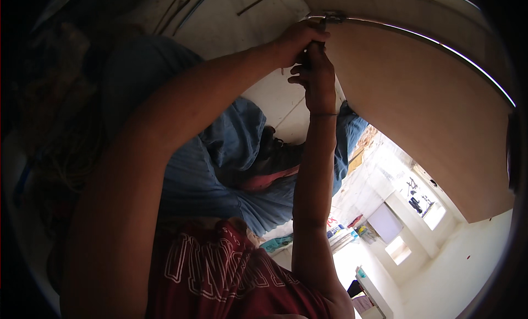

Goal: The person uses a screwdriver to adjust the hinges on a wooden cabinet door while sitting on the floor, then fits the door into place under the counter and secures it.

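Observation:
My left hand [300, 42] and my right hand [319, 77] meet beside the lower corner of a brown door panel [412, 104]. Closed together, they grip a short, dark, narrow object [322, 27]; my fingers cover most of it, so its kind is unclear. The left hand lies over its upper part. Below, the right hand pinches it with the thumb pointing up and the other fingers loosely curled. Just above the hands, a small metal hinge [333, 16] sits at the panel's edge, where a bright line of light runs along a gap.
I sit on a pale tiled floor [280, 107] with my legs in blue jeans folded. A dark shoe [269, 154] shows between my arms. Thin strips [187, 11] lie on the floor at the far left. A bright room with white walls [451, 269] opens at the lower right.

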Available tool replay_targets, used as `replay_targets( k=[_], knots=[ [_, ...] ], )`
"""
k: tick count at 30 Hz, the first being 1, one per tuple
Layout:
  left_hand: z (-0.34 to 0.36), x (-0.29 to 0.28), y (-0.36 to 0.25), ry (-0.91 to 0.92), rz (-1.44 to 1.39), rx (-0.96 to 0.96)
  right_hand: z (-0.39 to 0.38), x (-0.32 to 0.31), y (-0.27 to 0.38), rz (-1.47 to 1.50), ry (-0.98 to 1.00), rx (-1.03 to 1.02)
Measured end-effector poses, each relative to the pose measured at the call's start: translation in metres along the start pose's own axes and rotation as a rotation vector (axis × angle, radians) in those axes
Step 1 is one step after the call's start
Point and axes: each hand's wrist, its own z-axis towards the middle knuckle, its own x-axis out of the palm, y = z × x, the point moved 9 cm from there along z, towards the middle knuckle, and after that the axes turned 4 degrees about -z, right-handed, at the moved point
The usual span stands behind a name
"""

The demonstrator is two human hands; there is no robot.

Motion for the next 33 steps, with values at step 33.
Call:
replay_targets(
  k=[33],
  knots=[
    [0.009, 0.010, -0.004, -0.133, -0.189, -0.033, 0.035, -0.002, 0.043, -0.704, -0.062, 0.143]
  ],
)
